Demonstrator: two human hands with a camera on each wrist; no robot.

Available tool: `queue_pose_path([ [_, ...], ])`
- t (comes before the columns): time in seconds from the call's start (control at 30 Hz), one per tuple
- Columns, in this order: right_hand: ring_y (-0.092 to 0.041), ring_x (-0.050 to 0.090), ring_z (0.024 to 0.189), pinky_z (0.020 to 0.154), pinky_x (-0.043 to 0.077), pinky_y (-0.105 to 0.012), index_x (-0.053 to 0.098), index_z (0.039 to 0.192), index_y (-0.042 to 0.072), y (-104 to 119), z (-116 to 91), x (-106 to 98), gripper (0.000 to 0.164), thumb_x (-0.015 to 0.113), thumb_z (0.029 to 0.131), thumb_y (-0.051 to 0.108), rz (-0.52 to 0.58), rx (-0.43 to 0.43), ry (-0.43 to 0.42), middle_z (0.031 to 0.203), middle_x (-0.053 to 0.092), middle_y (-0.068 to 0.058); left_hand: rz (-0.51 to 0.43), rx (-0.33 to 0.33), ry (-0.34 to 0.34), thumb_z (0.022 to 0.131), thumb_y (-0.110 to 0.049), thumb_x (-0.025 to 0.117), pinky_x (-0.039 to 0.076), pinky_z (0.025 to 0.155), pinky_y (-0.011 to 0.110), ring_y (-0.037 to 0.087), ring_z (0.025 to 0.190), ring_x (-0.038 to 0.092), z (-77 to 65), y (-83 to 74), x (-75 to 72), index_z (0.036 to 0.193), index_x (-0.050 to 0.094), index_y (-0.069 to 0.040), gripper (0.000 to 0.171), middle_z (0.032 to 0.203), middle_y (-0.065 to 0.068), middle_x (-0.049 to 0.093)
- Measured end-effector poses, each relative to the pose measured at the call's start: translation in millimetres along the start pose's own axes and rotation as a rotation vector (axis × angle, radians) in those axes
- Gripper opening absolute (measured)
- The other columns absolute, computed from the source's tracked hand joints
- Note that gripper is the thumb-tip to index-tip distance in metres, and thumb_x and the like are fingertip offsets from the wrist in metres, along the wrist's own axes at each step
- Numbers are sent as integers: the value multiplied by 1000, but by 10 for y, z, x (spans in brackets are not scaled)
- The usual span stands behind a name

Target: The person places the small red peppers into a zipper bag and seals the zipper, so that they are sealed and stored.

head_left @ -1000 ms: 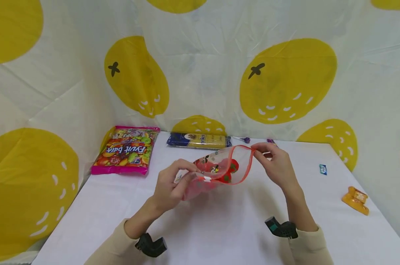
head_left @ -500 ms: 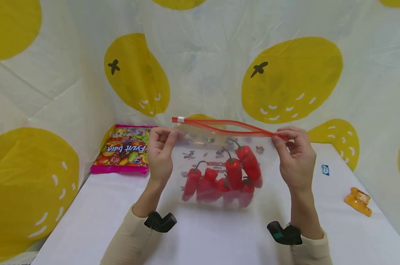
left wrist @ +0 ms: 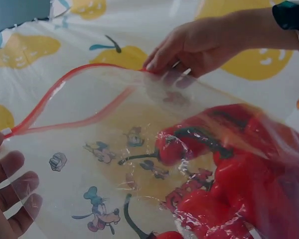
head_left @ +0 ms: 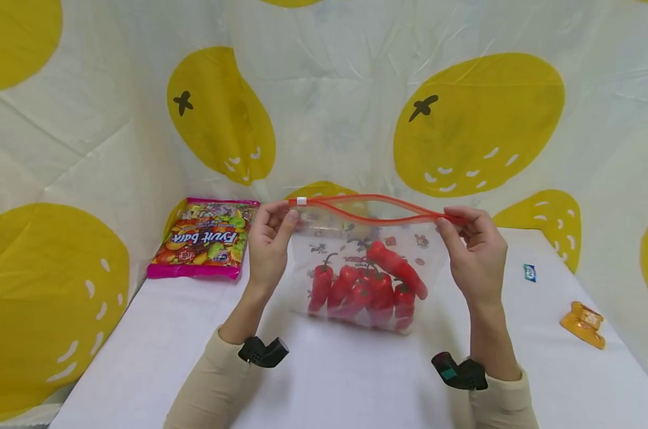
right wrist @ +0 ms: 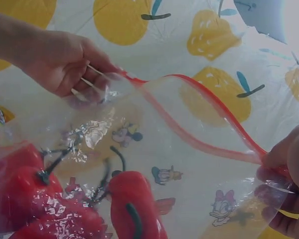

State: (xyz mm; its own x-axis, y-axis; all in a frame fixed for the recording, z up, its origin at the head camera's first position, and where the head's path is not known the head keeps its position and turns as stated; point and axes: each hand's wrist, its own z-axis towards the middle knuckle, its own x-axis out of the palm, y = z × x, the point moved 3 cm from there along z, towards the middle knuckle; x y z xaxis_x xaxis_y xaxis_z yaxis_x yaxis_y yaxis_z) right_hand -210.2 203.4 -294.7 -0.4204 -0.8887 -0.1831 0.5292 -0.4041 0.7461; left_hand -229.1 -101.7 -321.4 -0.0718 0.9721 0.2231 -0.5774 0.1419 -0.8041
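Note:
A clear zip bag (head_left: pixel 332 238) with a red zip edge and cartoon prints hangs upright between both hands. Several red peppers (head_left: pixel 380 295) with green stems lie in its lower part. My left hand (head_left: pixel 268 241) pinches the top left corner, beside the white slider (head_left: pixel 301 201). At the top right corner, my right hand (head_left: pixel 476 253) pinches the end of the red edge. Between the hands the bag's mouth gapes, as the left wrist view also shows along the red zip edge (left wrist: pixel 65 82). In the right wrist view, one pepper (right wrist: pixel 134 204) stands close behind the film.
A bright candy packet (head_left: pixel 201 241) lies at the back left of the white table (head_left: pixel 351 381). To the right are a small blue-green wrapped piece (head_left: pixel 530 273) and an orange wrapped piece (head_left: pixel 583 325). A fruit-print curtain (head_left: pixel 329 119) closes off the back. A yellow pack shows faintly through the bag.
The bag has gone from tilted and low to upright, its mouth now at the top. Both hands rose to its top corners, and the peppers shifted inside.

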Motion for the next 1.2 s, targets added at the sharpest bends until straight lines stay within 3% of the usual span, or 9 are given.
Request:
queue_pose_path([
  [0.13,-8,58,98,88,45,-13,62,112,3,79,-21,11,30,68,84,10,-112,-123,-29,104,66,-1,35,55,7,92,-8,58,53,76,20,11,79,61,-7,-14,-13,109,51,6,23,87,-2,60],
  [0.27,-23,52,110,99,33,-32,63,109,0,264,-86,82,33,67,81,16,-279,-373,-103,113,61,-16,51,66,2,92,-10,59,53,76,21,11,78,61,-22,-23,-23,106,52,6,22,86,-3,59],
  [0.37,-33,51,108,97,27,-45,64,103,-1,452,-138,216,31,63,79,18,-301,-537,-135,111,60,-20,46,64,2,92,-10,58,53,77,21,12,79,61,-32,-29,-29,105,52,6,22,86,-2,60],
  [0.6,-35,52,102,91,32,-52,64,101,-1,825,-160,663,27,63,84,21,-282,-812,-6,105,62,-20,56,59,-11,92,-9,58,53,79,21,11,80,62,-38,-45,-56,105,53,4,19,88,-2,59],
  [0.73,-32,54,106,96,34,-51,62,108,2,919,-191,893,34,63,87,30,-412,-879,105,108,62,-16,33,68,16,92,-7,57,53,81,21,11,82,61,-49,-65,-47,104,52,5,17,89,-3,58],
  [0.9,-24,56,111,106,30,-50,60,122,10,1022,-211,1123,38,61,90,32,-597,-890,231,115,63,-8,-20,78,92,93,-2,52,52,85,20,10,87,60,-74,-91,-20,104,49,8,15,92,-3,58],
  [1.07,-19,62,98,102,37,-44,67,110,11,1149,-216,1211,23,64,89,20,-555,-909,289,102,67,-3,-62,112,163,93,0,48,51,87,19,9,91,59,-108,-111,3,102,53,-4,12,96,-4,57],
  [1.13,-19,62,93,98,40,-41,68,106,11,1185,-214,1216,19,64,89,18,-531,-902,300,97,66,-3,-72,152,184,92,1,47,51,87,18,8,92,59,-114,-122,11,102,52,-4,12,98,-4,57],
  [1.2,-19,61,90,95,41,-39,68,105,11,1207,-215,1222,18,64,89,18,-524,-896,306,94,65,-3,-64,203,203,92,1,47,50,88,18,9,93,58,-115,-133,20,101,50,4,10,99,-4,56],
])
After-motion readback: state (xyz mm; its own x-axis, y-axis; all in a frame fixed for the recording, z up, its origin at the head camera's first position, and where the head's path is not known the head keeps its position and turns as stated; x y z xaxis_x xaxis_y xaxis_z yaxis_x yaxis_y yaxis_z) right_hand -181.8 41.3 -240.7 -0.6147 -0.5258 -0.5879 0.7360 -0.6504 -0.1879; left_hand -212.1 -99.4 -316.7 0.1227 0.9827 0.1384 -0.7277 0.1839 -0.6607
